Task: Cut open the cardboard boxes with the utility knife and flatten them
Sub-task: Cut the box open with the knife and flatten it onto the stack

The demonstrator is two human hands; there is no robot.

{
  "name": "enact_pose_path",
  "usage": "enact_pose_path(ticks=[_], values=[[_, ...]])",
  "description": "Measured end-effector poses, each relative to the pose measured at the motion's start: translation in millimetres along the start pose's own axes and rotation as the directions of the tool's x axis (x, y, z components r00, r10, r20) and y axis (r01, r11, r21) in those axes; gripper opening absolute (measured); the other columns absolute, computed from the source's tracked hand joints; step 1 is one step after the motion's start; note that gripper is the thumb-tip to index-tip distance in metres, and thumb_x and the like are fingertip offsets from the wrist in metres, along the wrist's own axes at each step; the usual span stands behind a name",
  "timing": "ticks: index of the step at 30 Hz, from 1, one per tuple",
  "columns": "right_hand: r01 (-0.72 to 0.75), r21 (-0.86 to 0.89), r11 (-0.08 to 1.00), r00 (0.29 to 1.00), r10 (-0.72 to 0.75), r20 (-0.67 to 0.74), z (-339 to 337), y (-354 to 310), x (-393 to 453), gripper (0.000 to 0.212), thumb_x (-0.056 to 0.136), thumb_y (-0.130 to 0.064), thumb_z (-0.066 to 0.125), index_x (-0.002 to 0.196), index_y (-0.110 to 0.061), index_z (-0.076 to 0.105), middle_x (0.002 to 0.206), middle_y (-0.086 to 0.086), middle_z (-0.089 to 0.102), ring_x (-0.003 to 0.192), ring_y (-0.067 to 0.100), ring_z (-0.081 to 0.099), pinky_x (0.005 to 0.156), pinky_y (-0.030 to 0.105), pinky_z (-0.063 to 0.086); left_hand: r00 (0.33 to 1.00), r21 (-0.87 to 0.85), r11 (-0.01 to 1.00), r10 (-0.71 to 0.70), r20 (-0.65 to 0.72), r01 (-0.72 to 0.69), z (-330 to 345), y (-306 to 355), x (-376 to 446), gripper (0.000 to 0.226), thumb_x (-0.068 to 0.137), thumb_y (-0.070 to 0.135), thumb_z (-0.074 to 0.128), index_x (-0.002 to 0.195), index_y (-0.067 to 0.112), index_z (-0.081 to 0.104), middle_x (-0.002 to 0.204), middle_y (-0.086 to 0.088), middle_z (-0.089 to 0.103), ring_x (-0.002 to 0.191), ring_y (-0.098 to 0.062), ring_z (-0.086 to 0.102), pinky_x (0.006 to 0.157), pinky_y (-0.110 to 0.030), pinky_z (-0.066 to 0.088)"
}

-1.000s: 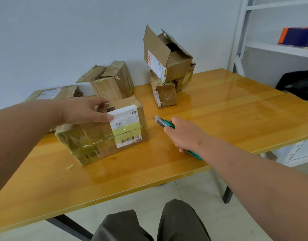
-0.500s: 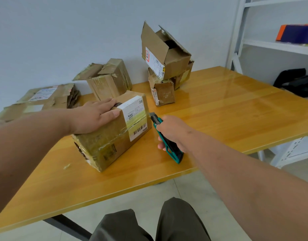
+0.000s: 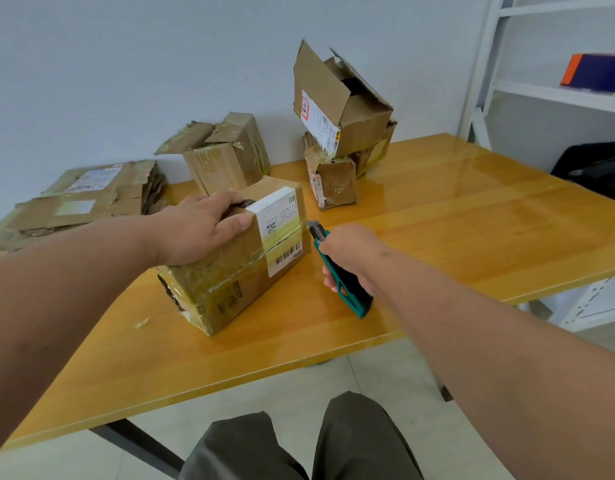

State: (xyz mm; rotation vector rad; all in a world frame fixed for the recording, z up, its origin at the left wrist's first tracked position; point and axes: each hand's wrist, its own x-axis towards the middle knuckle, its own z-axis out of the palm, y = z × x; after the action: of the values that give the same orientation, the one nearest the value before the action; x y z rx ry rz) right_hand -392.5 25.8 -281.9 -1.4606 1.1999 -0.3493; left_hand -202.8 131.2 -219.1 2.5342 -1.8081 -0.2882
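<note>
left hand (image 3: 202, 233) presses flat on the taped box (image 3: 236, 258), near middle of the tabletop (image 3: 472, 220) | right hand (image 3: 347, 254) grips the utility knife (image 3: 337, 271), tip at the box's right edge | tip: hold the box firm, cut away from fingers

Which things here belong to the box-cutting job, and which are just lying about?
Job: taped box under the left hand; utility knife in the right hand; open boxes waiting at the back; flattened cardboard.

Lying about: black bag; orange and blue item on the shelf.
</note>
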Motion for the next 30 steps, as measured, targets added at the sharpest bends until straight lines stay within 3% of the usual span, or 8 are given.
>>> enact_pose_path(ticks=[9, 14, 20, 22, 24, 26, 28, 30], values=[[0.064, -0.026, 0.998, 0.997, -0.062, 0.055, 23, -7, -10, 0.006, 0.096, -0.006, 0.044, 0.095, -0.006, 0.050, 0.069, 0.011, 0.059, 0.036, 0.016, 0.055, 0.043, 0.022, 0.046, 0.999, -0.007, 1.000, 0.019, -0.029, -0.019, 2, -2, 3, 0.060, 0.092, 0.063, 0.022, 0.145, 0.036, 0.026, 0.146, -0.006, 0.038, 0.132, -0.028, 0.035, 0.105, -0.047, 0.035], [0.006, 0.032, 0.999, 1.000, -0.007, 0.030, 25, -5, -10, 0.013, 0.099, -0.012, 0.045, 0.105, -0.003, 0.053, 0.072, 0.011, 0.061, 0.032, 0.015, 0.054, 0.033, 0.016, 0.042, 0.999, -0.015, 1.000, 0.007, -0.049, -0.008, 4, -3, 2, 0.057, 0.094, 0.063, 0.023, 0.144, 0.038, 0.025, 0.147, -0.006, 0.037, 0.132, -0.029, 0.035, 0.104, -0.047, 0.035], [0.045, -0.035, 0.998, 0.998, -0.043, 0.044, 9, -3, -6, 0.011, 0.100, -0.014, 0.051, 0.096, -0.004, 0.054, 0.072, 0.010, 0.065, 0.040, 0.015, 0.059, 0.045, 0.024, 0.049, 0.998, -0.013, 0.999, 0.036, -0.060, -0.036, 5, -5, 2, 0.057, 0.094, 0.063, 0.023, 0.144, 0.036, 0.028, 0.149, -0.002, 0.036, 0.133, -0.027, 0.033, 0.105, -0.047, 0.034], [0.062, -0.077, 0.995, 0.996, -0.058, 0.062, 2, -4, -3, 0.008, 0.100, -0.016, 0.053, 0.099, -0.009, 0.054, 0.077, 0.011, 0.068, 0.048, 0.016, 0.063, 0.053, 0.029, 0.052, 0.997, -0.011, 0.999, 0.052, -0.065, -0.052, 5, -5, 2, 0.055, 0.095, 0.061, 0.023, 0.144, 0.035, 0.029, 0.149, 0.000, 0.037, 0.133, -0.025, 0.034, 0.104, -0.045, 0.033], [0.068, -0.110, 0.992, 0.996, -0.061, 0.062, -2, -4, 2, 0.010, 0.100, -0.017, 0.054, 0.106, -0.009, 0.056, 0.078, 0.011, 0.069, 0.050, 0.015, 0.064, 0.051, 0.027, 0.051, 0.996, -0.010, 0.998, 0.055, -0.069, -0.056, 5, -6, 2, 0.054, 0.096, 0.061, 0.023, 0.143, 0.035, 0.030, 0.148, 0.000, 0.038, 0.132, -0.024, 0.034, 0.104, -0.045, 0.033], [0.065, -0.075, 0.995, 0.998, -0.066, -0.012, -10, 0, 9, 0.015, 0.100, -0.016, 0.053, 0.110, -0.005, 0.057, 0.075, 0.011, 0.067, 0.048, 0.015, 0.062, 0.049, 0.027, 0.050, 0.996, -0.013, 0.998, 0.053, -0.066, -0.054, 4, -8, 3, 0.054, 0.095, 0.061, 0.023, 0.143, 0.035, 0.030, 0.147, -0.001, 0.039, 0.131, -0.025, 0.035, 0.105, -0.046, 0.034], [0.031, 0.077, 0.997, 0.989, -0.020, -0.144, -24, 6, 16, 0.017, 0.101, -0.014, 0.051, 0.112, -0.002, 0.056, 0.076, 0.013, 0.065, 0.051, 0.020, 0.060, 0.049, 0.031, 0.048, 0.996, -0.017, 0.998, 0.062, -0.064, -0.064, 5, -9, 3, 0.054, 0.095, 0.061, 0.023, 0.143, 0.036, 0.030, 0.147, -0.001, 0.039, 0.131, -0.025, 0.036, 0.106, -0.047, 0.035], [0.013, 0.121, 0.993, 0.976, 0.014, -0.217, -33, 9, 18, 0.014, 0.102, -0.014, 0.049, 0.112, -0.007, 0.055, 0.077, 0.015, 0.065, 0.051, 0.021, 0.059, 0.045, 0.028, 0.046, 0.996, -0.028, 0.997, 0.065, -0.065, -0.067, 5, -9, 6, 0.054, 0.095, 0.061, 0.024, 0.143, 0.036, 0.031, 0.146, 0.000, 0.039, 0.130, -0.025, 0.036, 0.105, -0.046, 0.035]])
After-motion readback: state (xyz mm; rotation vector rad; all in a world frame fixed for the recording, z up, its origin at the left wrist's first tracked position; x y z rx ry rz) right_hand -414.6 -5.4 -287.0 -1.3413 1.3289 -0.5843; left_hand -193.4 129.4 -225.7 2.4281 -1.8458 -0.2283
